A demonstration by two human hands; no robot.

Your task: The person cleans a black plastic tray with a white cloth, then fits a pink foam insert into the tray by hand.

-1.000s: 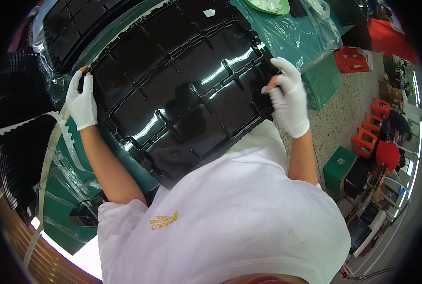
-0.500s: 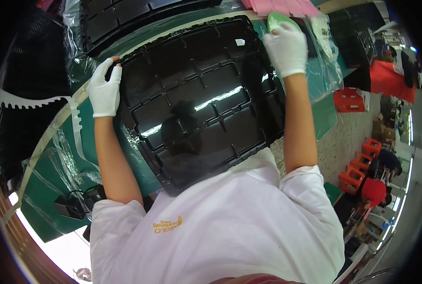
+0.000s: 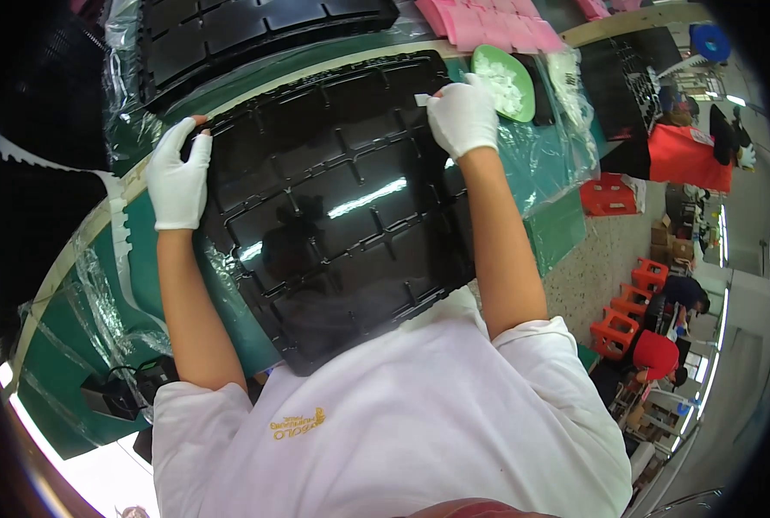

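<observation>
A large glossy black plastic tray (image 3: 316, 259) with moulded ridges lies before me, its near edge against my shirt. At its far left corner my left hand (image 3: 179, 177), in a white glove with bare fingertips, is closed on the rim. My right hand (image 3: 464, 116), also white-gloved, is closed over the tray's far right part, its fingertips turned down and mostly hidden. Right beside those fingers a small white piece (image 3: 423, 99) shows on the tray. Just beyond the hand sits a green bowl (image 3: 527, 86) holding several white pieces.
Another black tray (image 3: 264, 34) stands at the far left, pink sheets (image 3: 488, 24) at the far side. Clear plastic film (image 3: 532, 168) covers parts of the green table. A black device (image 3: 113, 397) with a cable is at the near left. People and red stools (image 3: 614, 332) are farther right.
My right hand has moved from the green bowl left and nearer, onto the tray beside the white piece. The bowl's contents now show. My left hand keeps its hold; the whole view has shifted slightly.
</observation>
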